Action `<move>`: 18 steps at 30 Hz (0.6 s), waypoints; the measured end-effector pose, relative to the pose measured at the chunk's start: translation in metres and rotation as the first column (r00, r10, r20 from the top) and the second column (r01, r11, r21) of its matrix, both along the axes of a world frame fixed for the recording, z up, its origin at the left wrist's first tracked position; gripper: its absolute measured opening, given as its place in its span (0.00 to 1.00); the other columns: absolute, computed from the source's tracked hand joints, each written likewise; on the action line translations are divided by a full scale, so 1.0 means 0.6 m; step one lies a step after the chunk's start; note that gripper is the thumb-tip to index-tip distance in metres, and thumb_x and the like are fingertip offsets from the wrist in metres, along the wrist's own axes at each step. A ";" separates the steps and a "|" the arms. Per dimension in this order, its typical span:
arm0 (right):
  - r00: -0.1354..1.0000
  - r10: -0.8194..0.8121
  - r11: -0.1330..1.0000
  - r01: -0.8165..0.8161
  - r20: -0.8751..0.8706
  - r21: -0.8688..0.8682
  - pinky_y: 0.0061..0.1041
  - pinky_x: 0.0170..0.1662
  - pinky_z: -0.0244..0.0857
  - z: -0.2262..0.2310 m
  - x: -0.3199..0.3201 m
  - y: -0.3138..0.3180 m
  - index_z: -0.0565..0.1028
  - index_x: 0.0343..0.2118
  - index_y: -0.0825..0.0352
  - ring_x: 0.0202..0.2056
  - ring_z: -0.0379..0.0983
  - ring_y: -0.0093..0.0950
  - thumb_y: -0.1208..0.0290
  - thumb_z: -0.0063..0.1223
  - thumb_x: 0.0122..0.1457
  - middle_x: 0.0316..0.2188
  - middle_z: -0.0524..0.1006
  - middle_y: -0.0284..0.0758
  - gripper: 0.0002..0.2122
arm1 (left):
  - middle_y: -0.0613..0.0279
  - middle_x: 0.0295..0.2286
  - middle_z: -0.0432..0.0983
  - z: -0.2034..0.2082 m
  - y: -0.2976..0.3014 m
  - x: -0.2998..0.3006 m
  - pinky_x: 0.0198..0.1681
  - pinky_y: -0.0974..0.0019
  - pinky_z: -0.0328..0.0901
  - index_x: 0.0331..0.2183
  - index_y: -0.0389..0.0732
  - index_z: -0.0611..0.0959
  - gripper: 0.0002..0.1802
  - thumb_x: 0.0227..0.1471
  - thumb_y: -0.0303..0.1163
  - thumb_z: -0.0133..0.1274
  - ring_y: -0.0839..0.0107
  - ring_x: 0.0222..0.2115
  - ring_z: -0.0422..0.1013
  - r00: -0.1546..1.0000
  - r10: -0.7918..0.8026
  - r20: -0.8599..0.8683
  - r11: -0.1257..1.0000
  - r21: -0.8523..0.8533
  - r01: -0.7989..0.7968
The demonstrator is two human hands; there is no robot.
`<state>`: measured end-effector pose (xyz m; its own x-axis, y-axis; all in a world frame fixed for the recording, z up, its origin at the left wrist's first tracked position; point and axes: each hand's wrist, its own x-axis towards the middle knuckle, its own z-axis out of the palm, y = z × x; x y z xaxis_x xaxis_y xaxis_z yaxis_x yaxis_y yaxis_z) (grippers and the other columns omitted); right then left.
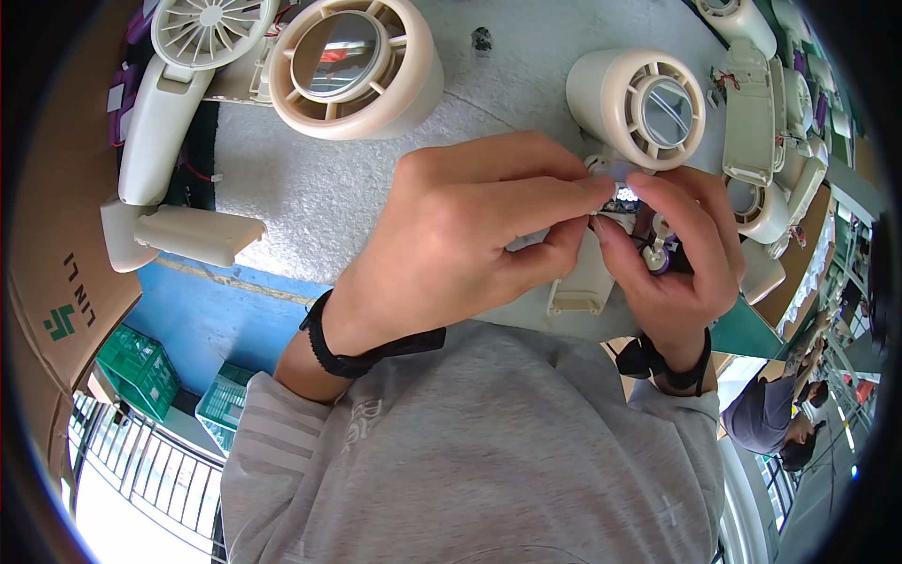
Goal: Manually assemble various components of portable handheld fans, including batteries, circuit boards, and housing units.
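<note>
In front of me lies a cream handheld fan (634, 103) with its round head pointing away and its handle shell (583, 282) opened. My left hand (470, 207) reaches across from the left, thumb and forefinger pinched at the opened handle just below the head. What sits between those fingertips is too small to make out. My right hand (681, 240) is curled around the other side of the handle, thumb and forefinger close to the left fingertips. A small white part (625, 194) shows between the hands. Beside the right fingers is a purple cylindrical cell (656, 256), partly covered.
Another cream fan head (357, 66) stands at the far left, beside a fan with a slatted grille (211, 23). An angled cream shell (197, 235) lies nearer. More fan parts (752, 122) crowd the right. Green crates (138, 371) and a cardboard box (66, 254) are at left; a person (766, 418) is at right.
</note>
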<state>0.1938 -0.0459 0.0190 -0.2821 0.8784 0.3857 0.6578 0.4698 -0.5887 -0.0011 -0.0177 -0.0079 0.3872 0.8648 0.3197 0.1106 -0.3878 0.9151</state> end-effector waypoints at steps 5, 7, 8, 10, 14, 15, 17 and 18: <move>0.999 -0.010 1.000 0.010 -0.039 0.001 0.18 0.26 0.69 -0.002 -0.001 0.004 0.80 0.40 0.68 0.28 0.75 0.23 0.83 0.71 0.35 0.34 0.76 0.39 0.23 | 0.58 0.27 0.79 0.001 0.000 0.001 0.24 0.74 0.68 0.35 0.37 0.86 0.18 0.34 0.15 0.61 0.71 0.24 0.75 1.000 0.022 -0.009 0.999 0.028 -0.022; 0.999 -0.007 1.000 0.007 -0.045 -0.006 0.17 0.26 0.69 -0.003 -0.001 0.003 0.80 0.40 0.68 0.28 0.76 0.22 0.83 0.70 0.35 0.34 0.76 0.40 0.23 | 0.58 0.27 0.79 0.002 -0.001 0.002 0.24 0.74 0.68 0.34 0.37 0.86 0.18 0.34 0.15 0.61 0.72 0.23 0.75 0.999 0.029 -0.013 0.999 0.033 -0.029; 0.999 -0.005 1.000 0.004 -0.052 -0.014 0.17 0.26 0.69 -0.003 0.000 0.003 0.80 0.40 0.68 0.28 0.76 0.22 0.84 0.70 0.35 0.34 0.75 0.40 0.23 | 0.58 0.27 0.79 0.002 0.000 0.003 0.24 0.74 0.68 0.34 0.37 0.86 0.18 0.34 0.15 0.61 0.72 0.23 0.75 0.999 0.030 -0.014 0.999 0.035 -0.029; 0.998 -0.004 1.000 0.003 -0.058 -0.022 0.17 0.26 0.69 -0.003 0.000 0.003 0.80 0.40 0.68 0.28 0.76 0.22 0.84 0.70 0.35 0.34 0.75 0.40 0.23 | 0.59 0.27 0.79 0.003 0.000 0.003 0.23 0.74 0.67 0.34 0.37 0.86 0.18 0.34 0.15 0.61 0.73 0.23 0.75 0.999 0.029 -0.015 0.999 0.038 -0.029; 0.997 -0.007 1.000 0.006 -0.082 -0.013 0.16 0.25 0.69 -0.004 -0.002 0.005 0.80 0.40 0.69 0.27 0.76 0.21 0.85 0.70 0.34 0.33 0.75 0.39 0.23 | 0.59 0.26 0.78 0.004 0.002 0.004 0.23 0.74 0.67 0.34 0.37 0.86 0.18 0.34 0.15 0.61 0.73 0.22 0.74 1.000 0.019 -0.014 0.999 0.042 -0.019; 0.996 -0.015 1.000 0.014 -0.084 -0.009 0.15 0.25 0.68 -0.004 -0.002 0.006 0.80 0.40 0.68 0.27 0.75 0.20 0.85 0.70 0.35 0.33 0.75 0.39 0.23 | 0.59 0.26 0.78 0.004 0.003 0.005 0.23 0.74 0.67 0.34 0.37 0.86 0.18 0.34 0.15 0.61 0.73 0.22 0.74 1.000 0.017 -0.015 0.999 0.042 -0.016; 0.996 -0.024 1.000 0.024 -0.087 -0.002 0.15 0.24 0.66 -0.005 -0.002 0.006 0.81 0.39 0.68 0.26 0.74 0.19 0.85 0.69 0.36 0.32 0.75 0.38 0.21 | 0.59 0.26 0.78 0.001 0.000 0.007 0.24 0.74 0.68 0.34 0.37 0.86 0.18 0.34 0.15 0.60 0.73 0.23 0.75 1.000 0.029 -0.004 0.999 0.040 -0.029; 0.996 -0.024 1.000 0.024 -0.088 -0.002 0.15 0.24 0.66 -0.003 -0.002 0.004 0.81 0.39 0.68 0.26 0.74 0.19 0.85 0.69 0.36 0.32 0.75 0.38 0.21 | 0.59 0.27 0.78 0.001 0.000 0.007 0.24 0.74 0.68 0.34 0.37 0.86 0.18 0.34 0.15 0.60 0.73 0.23 0.75 0.999 0.036 0.001 0.999 0.040 -0.036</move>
<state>0.1927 -0.0435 0.0175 -0.2260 0.8849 0.4072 0.6144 0.4539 -0.6454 0.0032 -0.0179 -0.0074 0.3560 0.8648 0.3540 0.1251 -0.4196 0.8991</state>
